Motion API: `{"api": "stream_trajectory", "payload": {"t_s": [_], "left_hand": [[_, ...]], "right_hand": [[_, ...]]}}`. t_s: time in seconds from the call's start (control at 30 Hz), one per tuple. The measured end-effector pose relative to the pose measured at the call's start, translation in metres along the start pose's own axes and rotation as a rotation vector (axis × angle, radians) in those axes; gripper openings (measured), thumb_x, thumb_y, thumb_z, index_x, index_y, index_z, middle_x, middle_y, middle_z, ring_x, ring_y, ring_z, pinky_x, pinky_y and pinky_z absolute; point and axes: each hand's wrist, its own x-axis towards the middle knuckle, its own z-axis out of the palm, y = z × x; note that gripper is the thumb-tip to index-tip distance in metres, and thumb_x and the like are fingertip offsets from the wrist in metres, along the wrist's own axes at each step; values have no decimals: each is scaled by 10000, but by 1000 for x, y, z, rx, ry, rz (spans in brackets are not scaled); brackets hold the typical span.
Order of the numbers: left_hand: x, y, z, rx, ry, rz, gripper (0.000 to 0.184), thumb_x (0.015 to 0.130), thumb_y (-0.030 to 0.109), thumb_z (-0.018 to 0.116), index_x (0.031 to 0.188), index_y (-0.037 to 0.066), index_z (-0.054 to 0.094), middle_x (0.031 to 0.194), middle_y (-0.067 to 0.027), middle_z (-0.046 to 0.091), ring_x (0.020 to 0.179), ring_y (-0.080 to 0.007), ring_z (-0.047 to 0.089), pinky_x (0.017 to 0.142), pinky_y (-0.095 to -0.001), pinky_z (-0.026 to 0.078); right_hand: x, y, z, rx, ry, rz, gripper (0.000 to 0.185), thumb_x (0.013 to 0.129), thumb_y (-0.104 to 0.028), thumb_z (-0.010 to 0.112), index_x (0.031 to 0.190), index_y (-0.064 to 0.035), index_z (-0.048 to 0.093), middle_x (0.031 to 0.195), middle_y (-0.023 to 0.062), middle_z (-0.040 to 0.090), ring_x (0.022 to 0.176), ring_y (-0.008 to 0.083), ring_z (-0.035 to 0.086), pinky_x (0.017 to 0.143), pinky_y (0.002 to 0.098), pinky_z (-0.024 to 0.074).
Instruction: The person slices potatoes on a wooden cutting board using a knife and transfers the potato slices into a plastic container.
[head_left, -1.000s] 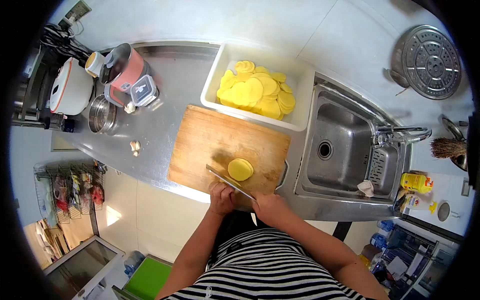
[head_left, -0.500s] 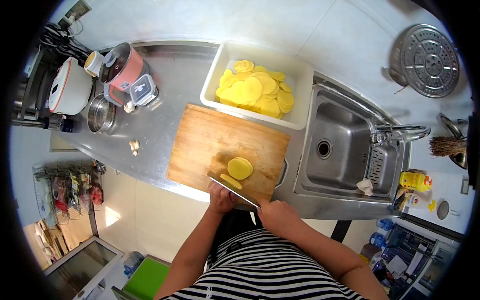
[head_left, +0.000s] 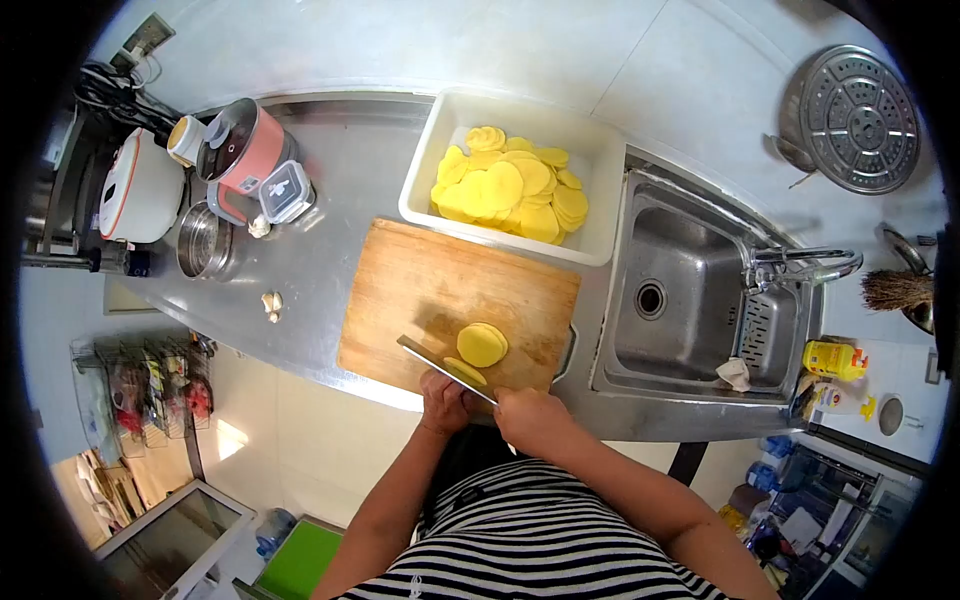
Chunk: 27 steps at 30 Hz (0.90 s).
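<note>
My right hand (head_left: 530, 418) is closed around the handle of a kitchen knife (head_left: 440, 365), whose blade points up and left over the near edge of a wooden cutting board (head_left: 400, 290). Close behind the blade, my left hand (head_left: 446, 402) is curled with its fingers bent; what lies under them is hidden. Just beyond the blade rests a thin yellow slice (head_left: 465, 372), which looks like potato. A small stack of round potato slices (head_left: 482, 344) sits a little farther up the board. Many more slices (head_left: 505, 185) fill a white plastic tub (head_left: 610, 190) behind the board.
A steel sink (head_left: 680, 340) with a faucet (head_left: 800, 265) lies to the right. On the left of the counter stand a pink pot (head_left: 258, 150), a lidded container (head_left: 286, 192), a steel bowl (head_left: 204, 240) and garlic (head_left: 272, 305). A rice cooker (head_left: 145, 190) is farther left.
The knife and my right hand have shifted slightly left and up, so the blade tip reaches farther over the board. My left hand stays curled beside it. The whole view has tilted slightly.
</note>
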Motion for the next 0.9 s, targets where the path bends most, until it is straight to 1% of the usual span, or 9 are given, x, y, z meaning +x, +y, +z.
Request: {"api": "stream_trajectory", "payload": {"t_s": [0.1,0.2,0.27,0.4,0.5,0.6,0.7,0.77,0.9], "left_hand": [[0,3,-2,55,-10,-12,246,738,81,611,954,98,494,991,-99,468,895,-294,513,787,-431,423],[0,2,-1,52,-9,-11,227,749,89,607,943,103,489,991,-96,469,891,-291,515,785,-428,425],[1,2,-1,47,-7,-14,219,755,94,606,938,105,488,991,-94,470,891,-289,515,784,-426,425],[1,3,-1,21,-9,-8,203,764,103,608,927,107,489,989,-91,471,878,-279,513,768,-413,424],[-1,0,0,14,2,15,206,758,97,609,923,114,487,974,-87,464,851,-272,505,750,-402,424],[2,4,-3,55,-15,8,218,746,84,608,921,120,483,956,-82,452,836,-267,493,739,-398,426],[-2,3,-3,25,-36,-19,232,737,77,607,925,120,479,950,-81,444,837,-266,486,737,-396,428],[0,3,-2,35,-16,-1,234,734,72,607,925,119,479,953,-82,446,846,-266,487,737,-397,430],[4,5,-4,64,-1,1,238,740,72,611,935,117,483,973,-85,459,884,-275,497,746,-401,436]], "right_hand": [[4,0,1,18,8,7,241,845,-175,473,822,27,603,783,252,640,740,401,643,665,476,516],[12,6,9,-1,11,-18,249,845,-178,475,810,30,608,783,254,639,739,401,642,665,475,514],[15,7,12,14,32,-27,249,853,-209,505,845,15,614,740,251,629,722,411,629,656,499,499],[21,9,17,21,36,-15,239,846,-200,510,831,15,613,733,256,625,709,411,627,653,498,498],[33,18,31,-2,65,-25,231,843,-192,511,830,15,614,733,255,625,695,410,625,648,498,496],[35,25,37,23,95,-26,229,842,-191,512,835,13,615,733,253,624,692,409,623,644,498,495],[35,29,40,22,164,-53,227,843,-197,514,843,4,619,743,248,626,706,409,622,653,501,491],[34,32,32,101,131,-72,228,863,-187,464,877,-4,600,794,251,631,762,422,622,699,499,496],[9,30,27,47,143,-66,227,868,-190,464,904,-3,588,776,256,627,746,419,625,685,504,499]]}}
